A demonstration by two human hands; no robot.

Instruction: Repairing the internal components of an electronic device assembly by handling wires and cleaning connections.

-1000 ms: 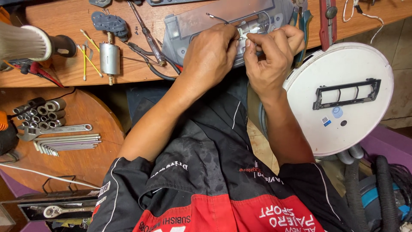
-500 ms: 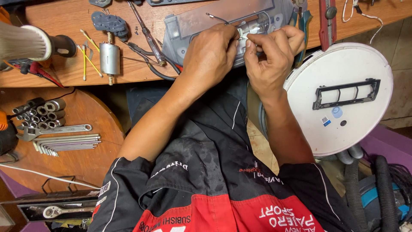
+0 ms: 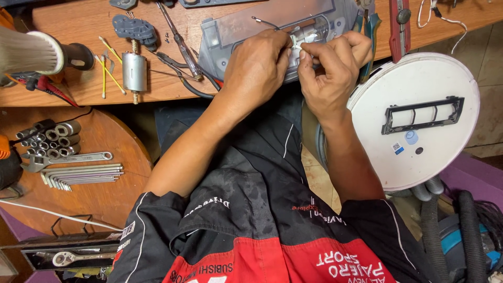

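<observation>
The wooden tabletop (image 3: 78, 31) carried the work. At my right stood a white round robot-vacuum shell (image 3: 414, 167). A grey translucent housing (image 3: 246, 31) lay on the tabletop, far side. My left hand (image 3: 257, 71) and right hand (image 3: 330, 73) met over it, fingers closed in a pinch on a small white component (image 3: 296, 43) between them. A small cylindrical motor (image 3: 134, 72) lay well left.
</observation>
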